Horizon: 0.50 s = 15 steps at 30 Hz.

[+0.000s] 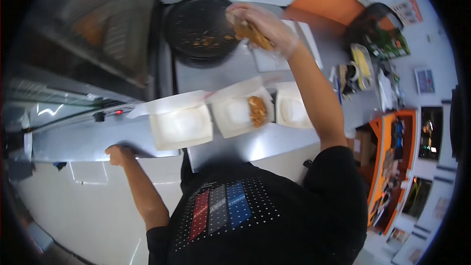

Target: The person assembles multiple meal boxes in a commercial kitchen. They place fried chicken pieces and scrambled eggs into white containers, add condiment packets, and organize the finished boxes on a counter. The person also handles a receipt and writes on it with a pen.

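Right hand (270, 23), in a clear plastic glove, grasps golden-brown crisp food (258, 38), located between 12 and 1 o'clock from the open, cream-coloured middle box (237, 131). Round black pan (191, 19) at 11 o'clock. Bare left hand (119, 155) at 8 o'clock, beside the silver metal table's (83, 137) edge, fingers bent; grip cannot be determined.

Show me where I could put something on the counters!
The left counter looks bare left of the left hand. The main counter has a narrow gap between the black pan and the left white box. It's crowded along the three boxes and, farther right, around the yellow item.
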Tool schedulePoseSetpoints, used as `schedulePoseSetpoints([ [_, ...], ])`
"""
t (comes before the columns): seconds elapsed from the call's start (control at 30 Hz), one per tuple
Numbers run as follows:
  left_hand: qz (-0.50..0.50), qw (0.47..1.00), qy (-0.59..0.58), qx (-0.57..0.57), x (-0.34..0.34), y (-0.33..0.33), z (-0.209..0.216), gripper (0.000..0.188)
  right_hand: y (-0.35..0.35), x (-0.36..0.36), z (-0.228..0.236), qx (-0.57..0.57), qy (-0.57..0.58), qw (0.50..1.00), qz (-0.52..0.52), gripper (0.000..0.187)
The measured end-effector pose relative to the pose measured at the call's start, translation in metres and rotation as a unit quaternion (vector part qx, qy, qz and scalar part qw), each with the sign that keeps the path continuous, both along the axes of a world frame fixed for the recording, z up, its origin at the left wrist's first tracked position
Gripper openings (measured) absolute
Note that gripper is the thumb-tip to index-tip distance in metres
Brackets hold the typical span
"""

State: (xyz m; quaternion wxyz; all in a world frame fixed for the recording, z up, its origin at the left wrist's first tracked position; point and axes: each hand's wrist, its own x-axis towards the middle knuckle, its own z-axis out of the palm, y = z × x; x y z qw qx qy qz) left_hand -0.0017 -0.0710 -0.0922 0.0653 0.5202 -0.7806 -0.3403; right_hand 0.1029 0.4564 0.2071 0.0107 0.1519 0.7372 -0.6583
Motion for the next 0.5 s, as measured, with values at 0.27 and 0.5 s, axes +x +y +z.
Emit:
schedulePoseSetpoints([
  [0.27, -0.054, 0.998, -0.032, -0.021, -0.009, 0.037, 0.021, 0.036, 0.036, 0.265, -0.056, 0.02, -0.227, 0.96, -0.161, 0.037],
  [0.5, -0.106, 0.993, -0.02, -0.041, -0.001, 0.024, 0.019, 0.057, 0.072, 0.309, -0.194, 0.565, -0.003, 0.82, -0.096, 0.033],
])
